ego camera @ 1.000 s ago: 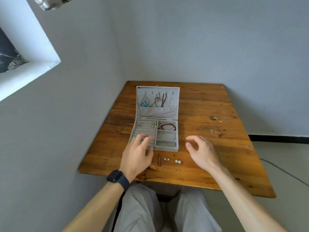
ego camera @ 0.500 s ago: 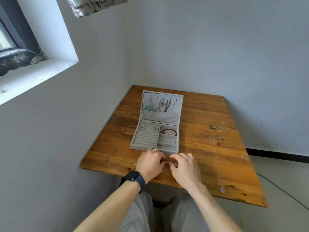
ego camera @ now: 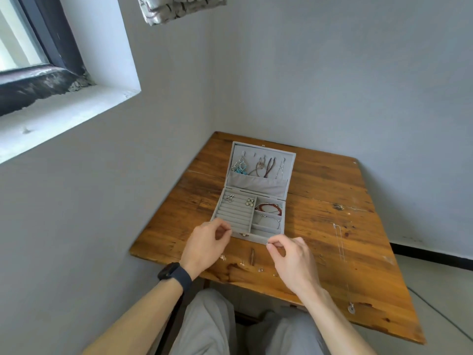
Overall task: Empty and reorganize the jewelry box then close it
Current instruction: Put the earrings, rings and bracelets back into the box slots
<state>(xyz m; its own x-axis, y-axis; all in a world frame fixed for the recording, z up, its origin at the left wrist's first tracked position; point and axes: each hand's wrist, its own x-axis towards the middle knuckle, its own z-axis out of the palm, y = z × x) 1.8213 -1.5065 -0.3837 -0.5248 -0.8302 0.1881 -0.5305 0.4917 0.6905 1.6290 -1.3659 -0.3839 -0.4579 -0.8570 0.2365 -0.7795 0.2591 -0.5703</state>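
Fingertips (ego camera: 276, 245) of right hand (ego camera: 294, 260): thumb and forefinger pinched on a tiny pale piece (ego camera: 268, 244), too small to identify. Left hand (ego camera: 206, 243): fingers curled in, thumb near forefinger; can't tell if anything's held. Dark watch (ego camera: 174, 274) on that wrist.

Delta vs 0.5 s ago: hands were pressed together over the table (ego camera: 332, 265) just in front of the box. Now they're apart and sit at the box's front wall, left at its left corner, right at its right corner.

Loose earrings (ego camera: 242, 263) scattered on the wood near the front edge, between the hands. Thin chain necklace (ego camera: 340, 242) laid out well to the right, pendant (ego camera: 351, 308) at the near end.

Jewelry box (ego camera: 244, 235) in the same spot toward the table's far left, lid open and upright. Ring rolls on the left carry two small clusters (ego camera: 250, 201) at the far end. Red bracelet (ego camera: 268, 208) in the far right compartment, silver bracelet (ego camera: 270, 218) in the one nearer. Necklaces hang inside the lid, turquoise one (ego camera: 240, 169) leftmost.

Camera has tilted up: more window (ego camera: 38, 47) in view.
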